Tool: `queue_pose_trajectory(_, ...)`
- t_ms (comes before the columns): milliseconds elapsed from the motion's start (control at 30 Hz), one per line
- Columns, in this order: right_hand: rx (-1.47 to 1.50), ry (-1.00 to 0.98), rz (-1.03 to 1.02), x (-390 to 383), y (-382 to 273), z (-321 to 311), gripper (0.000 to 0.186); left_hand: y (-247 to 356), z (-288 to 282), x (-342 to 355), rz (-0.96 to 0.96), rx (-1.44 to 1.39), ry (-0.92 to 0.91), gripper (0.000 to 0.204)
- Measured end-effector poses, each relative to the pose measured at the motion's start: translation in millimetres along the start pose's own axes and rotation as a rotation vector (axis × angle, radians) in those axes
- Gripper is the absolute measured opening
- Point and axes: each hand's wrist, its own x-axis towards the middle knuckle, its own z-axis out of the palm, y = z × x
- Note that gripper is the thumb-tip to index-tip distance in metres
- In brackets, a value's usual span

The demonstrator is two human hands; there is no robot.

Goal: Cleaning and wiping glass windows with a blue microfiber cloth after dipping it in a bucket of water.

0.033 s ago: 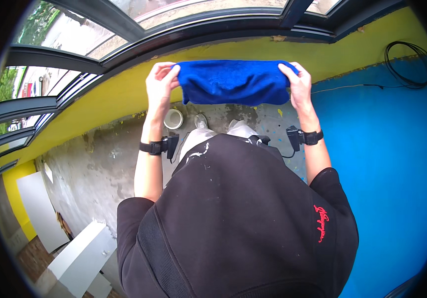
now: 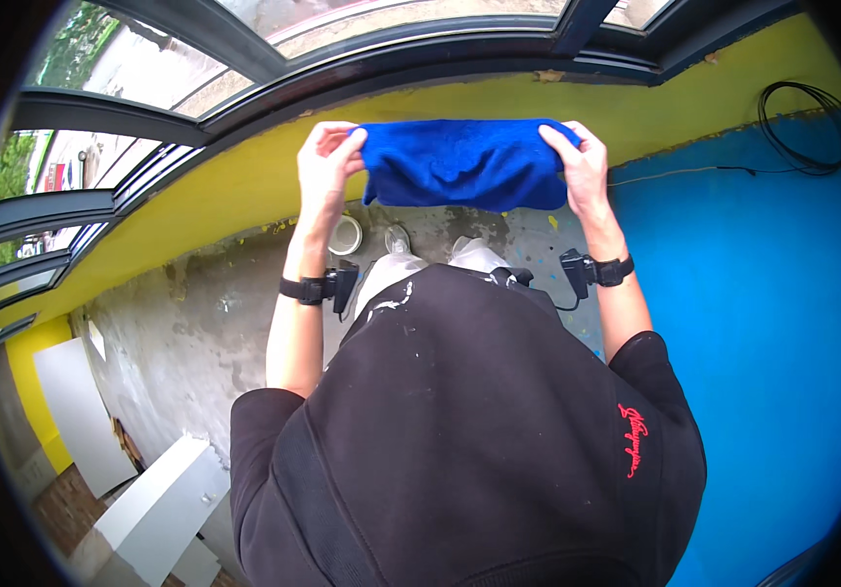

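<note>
A blue cloth is stretched sideways in front of me, with soft creases across its middle. My left hand pinches its upper left corner between thumb and fingers. At the other end, my right hand grips the upper right corner in the same way. The cloth's lower edge hangs free and slightly uneven. Beyond my left forearm, a white bucket stands on the grey floor near my shoes, partly hidden by that arm.
Dark-framed windows run above a yellow wall ahead and to the left. On the right is a blue painted surface with a coiled black cable at its far end. White boards lie at the lower left.
My hands have come slightly closer together, the left one shifting right. The cloth is a little slacker between them.
</note>
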Motion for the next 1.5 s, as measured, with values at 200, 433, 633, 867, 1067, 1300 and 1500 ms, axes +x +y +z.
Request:
queue_pose_trajectory(200, -0.112, -0.127, -0.231, -15.6, -15.5, 65.7, 0.021, 12.3, 59.1, -21.0, 0.014, -0.057, -0.310, 0.019)
queue_pose_trajectory(433, -0.023, -0.256, -0.096, -31.3, -29.7, 91.3, 0.030, 4.8, 78.0, -26.5, 0.160, 0.040, -0.305, 0.022)
queue_pose_trajectory(633, -0.003, -0.323, 0.009, -33.9, -24.7, 88.4, 0.027, 6.8, 78.8, -37.5, 0.214, 0.104, -0.245, 0.022)
queue_pose_trajectory(867, 0.049, -0.289, -0.028, -35.8, -23.4, 97.3, 0.023, 11.8, 85.3, -49.9, 0.380, -0.022, -0.180, 0.020)
queue_pose_trajectory(1067, 0.151, -0.389, -0.010, -35.8, -12.4, 95.5, 0.026, 6.5, 85.9, -52.8, 0.275, 0.002, -0.167, 0.021)
queue_pose_trajectory(1300, 0.160, -0.487, 0.031, -36.1, -21.4, 84.9, 0.032, -2.7, 80.7, -60.0, 0.316, 0.122, -0.338, 0.050)
queue_pose_trajectory(1500, 0.102, -0.502, 0.033, -24.5, -15.2, 65.8, 0.021, -13.4, 73.5, -66.6, 0.519, 0.214, -0.326, 0.059)
